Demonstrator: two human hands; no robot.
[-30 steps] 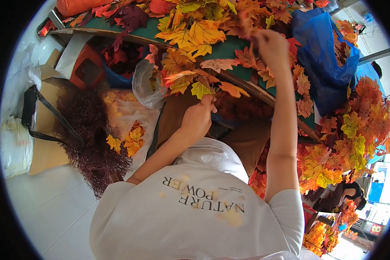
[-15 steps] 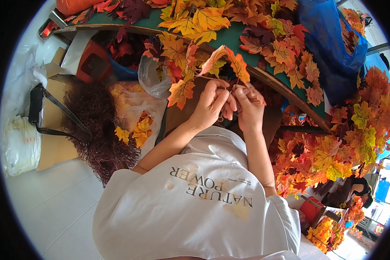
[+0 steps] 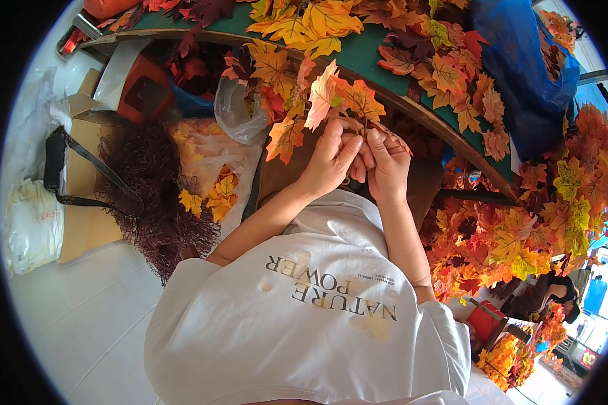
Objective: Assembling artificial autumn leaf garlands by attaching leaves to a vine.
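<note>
- Left hand, before the table: closed narrow on leaves, which sit by the table's edge; steadiness helps.
- Right hand, before the table: pinching the leaves low; a light grip should avoid creasing.

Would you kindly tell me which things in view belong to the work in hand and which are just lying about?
In the work, it seems:
left hand and right hand, both holding the leaf spray
orange leaf spray
yellow leaves on the green tabletop

Apparently just lying about:
black strap
cardboard box
dark curly bundle
</note>
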